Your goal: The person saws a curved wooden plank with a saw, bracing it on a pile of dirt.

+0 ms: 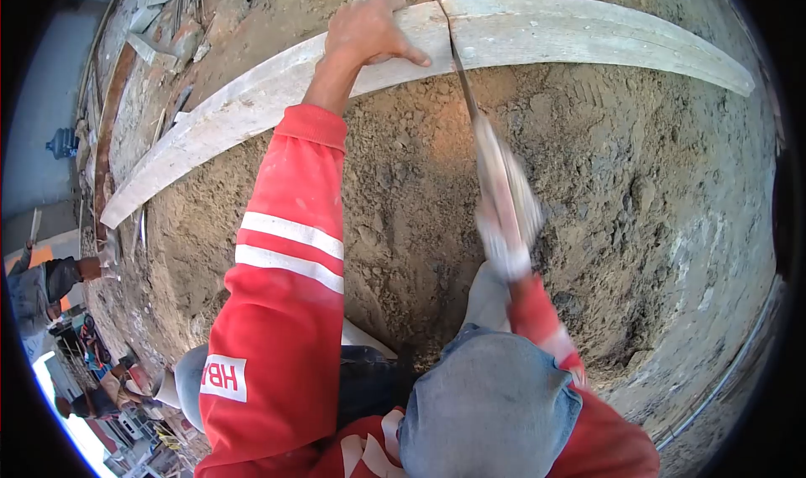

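Note:
A long pale wooden board (579, 35) lies across the dirt, bowed by the wide lens. My left hand (369, 31) presses down on it, thumb on the near side and fingers over the far edge. Just right of that thumb, the blade of a hand saw (464, 88) crosses the board at a dark cut line. My right hand (502, 226) is wrapped round the saw's handle, smeared by motion. Both arms wear red sleeves with white stripes.
Loose brown soil (403, 193) spreads under the board. Rubble and scrap wood (155, 52) lie at upper left. Another person (50, 285) is at the far left edge, with more people and clutter below. A pipe (722, 381) runs along the right.

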Available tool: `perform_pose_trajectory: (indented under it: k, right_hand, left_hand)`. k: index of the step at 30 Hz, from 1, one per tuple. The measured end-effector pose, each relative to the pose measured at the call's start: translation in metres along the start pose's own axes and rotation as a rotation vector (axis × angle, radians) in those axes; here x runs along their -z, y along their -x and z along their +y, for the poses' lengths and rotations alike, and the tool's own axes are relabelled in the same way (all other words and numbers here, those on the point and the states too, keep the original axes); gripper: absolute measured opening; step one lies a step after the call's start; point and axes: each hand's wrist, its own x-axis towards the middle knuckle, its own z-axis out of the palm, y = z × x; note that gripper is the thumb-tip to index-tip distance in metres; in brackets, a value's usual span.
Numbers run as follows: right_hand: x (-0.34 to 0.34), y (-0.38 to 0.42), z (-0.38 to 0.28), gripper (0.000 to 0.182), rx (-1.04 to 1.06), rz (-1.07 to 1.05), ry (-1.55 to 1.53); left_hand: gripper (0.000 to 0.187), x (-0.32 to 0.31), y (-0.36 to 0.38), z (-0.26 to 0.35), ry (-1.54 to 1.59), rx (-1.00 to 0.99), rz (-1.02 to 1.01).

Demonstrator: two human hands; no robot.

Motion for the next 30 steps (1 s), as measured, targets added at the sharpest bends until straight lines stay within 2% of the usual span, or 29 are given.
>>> perform_pose_trajectory:
  k: [1, 2, 4, 5, 7, 8, 9, 10, 11, 12, 13, 14, 16, 18, 20, 22, 23, 25, 26, 27, 28, 30]
  right_hand:
    - [-0.028, -0.024, 0.044, 0.061, 0.106, 0.121, -0.009]
    - [-0.037, -0.072, 0.036, 0.064, 0.363, 0.155, 0.21]
    - [-0.043, -0.106, 0.017, 0.068, 0.245, 0.089, -0.028]
    - [-0.04, -0.105, 0.014, 0.068, 0.253, 0.086, -0.028]
    - [-0.027, -0.09, 0.007, 0.073, 0.329, 0.064, 0.21]
    - [-0.03, -0.058, 0.013, 0.078, -0.055, -0.025, 0.043]
    - [-0.014, -0.022, 0.018, 0.08, 0.155, -0.012, 0.243]
    - [0.002, 0.009, 0.008, 0.078, 0.17, -0.069, 0.285]
    - [0.014, 0.051, 0.008, 0.076, -0.21, -0.217, 0.129]
    - [0.023, 0.083, -0.003, 0.073, -0.378, -0.119, -0.053]
    - [0.026, 0.091, -0.006, 0.074, -0.11, -0.092, 0.033]
    - [0.028, 0.091, -0.008, 0.074, -0.116, -0.095, 0.025]
    - [0.023, 0.037, -0.037, 0.067, -0.053, -0.201, 0.376]
    - [-0.021, -0.016, 0.033, 0.06, 0.161, 0.113, -0.01]
    - [-0.046, -0.092, 0.053, 0.053, 0.45, 0.154, 0.057]
    - [-0.048, -0.1, 0.041, 0.047, 0.181, 0.151, -0.054]
    - [-0.034, -0.1, 0.035, 0.049, 0.391, 0.119, 0.148]
    - [-0.032, -0.046, 0.039, 0.076, 0.075, 0.053, 0.104]
    - [-0.019, -0.016, 0.019, 0.072, 0.057, 0.021, 0.191]
    - [-0.004, 0.029, 0.025, 0.072, -0.105, -0.105, 0.193]
    - [0.01, 0.059, 0.011, 0.067, -0.255, -0.131, 0.084]
    - [0.026, 0.116, 0.002, 0.064, -0.263, -0.111, 0.079]
  left_hand:
    - [0.106, 0.0, 0.003, 0.004, 0.0, 0.005, -0.004]
    - [0.106, 0.005, 0.001, 0.008, -0.002, -0.001, 0.003]
    - [0.103, 0.018, 0.003, 0.008, 0.08, 0.064, -0.175]
    - [0.103, 0.017, 0.006, 0.006, 0.082, 0.067, -0.168]
    - [0.102, 0.008, 0.005, 0.004, 0.002, 0.008, -0.029]
    - [0.102, 0.01, 0.001, 0.005, 0.005, 0.003, -0.02]
    - [0.101, 0.009, 0.001, 0.003, 0.019, -0.005, -0.015]
    - [0.101, 0.005, 0.004, 0.0, 0.034, -0.006, -0.019]
    - [0.101, 0.003, 0.004, -0.001, 0.04, 0.009, -0.023]
    - [0.101, 0.004, 0.003, 0.0, 0.035, -0.01, -0.008]
    - [0.101, 0.002, 0.004, 0.0, 0.027, -0.032, 0.002]
    - [0.101, -0.002, 0.006, 0.0, 0.021, -0.028, -0.006]
    - [0.1, -0.004, 0.004, 0.002, -0.004, -0.012, 0.04]
    - [0.101, -0.002, 0.006, 0.003, 0.001, -0.01, 0.027]
    - [0.102, 0.002, 0.003, 0.007, -0.006, -0.01, 0.022]
    - [0.104, 0.006, 0.005, 0.005, 0.046, 0.027, -0.058]
    - [0.104, 0.008, 0.004, 0.004, 0.052, 0.032, -0.041]
    - [0.105, -0.004, 0.008, 0.0, -0.011, -0.037, 0.068]
    - [0.105, -0.002, 0.009, 0.0, -0.004, -0.027, 0.075]
    - [0.106, -0.001, 0.012, 0.003, 0.0, -0.014, 0.062]
    - [0.106, 0.001, 0.012, 0.004, -0.002, -0.005, 0.053]
    - [0.106, -0.002, 0.009, 0.003, 0.009, 0.018, 0.033]
